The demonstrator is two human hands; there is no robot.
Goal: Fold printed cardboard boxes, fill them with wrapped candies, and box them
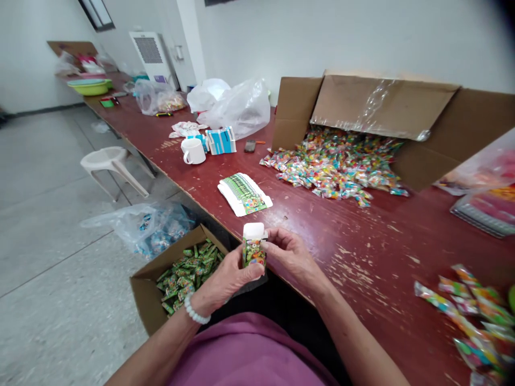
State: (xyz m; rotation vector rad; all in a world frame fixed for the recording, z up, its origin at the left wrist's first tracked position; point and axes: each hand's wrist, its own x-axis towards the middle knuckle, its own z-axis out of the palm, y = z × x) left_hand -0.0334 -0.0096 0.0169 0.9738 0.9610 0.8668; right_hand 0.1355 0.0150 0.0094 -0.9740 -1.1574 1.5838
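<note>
A small green printed candy box (254,251) stands upright in front of me, its white top flap raised. My left hand (237,272) wraps round its lower part from the left, thumb across the front. At the box's upper right edge, my right hand (287,249) has its thumb and fingers pinched on the side flap. Just beyond, a stack of flat, unfolded green boxes (244,194) lies on the red table (322,230). Below my left hand, an open carton (151,300) holds many finished-looking green boxes (189,273).
A big cardboard box (382,104) on its side spills wrapped candies (330,166) onto the table. More candy strips (475,316) lie at right. A white mug (193,151) and plastic bags (241,107) stand farther back. A stool (110,158) and a bag of blue packets (156,230) are on the floor.
</note>
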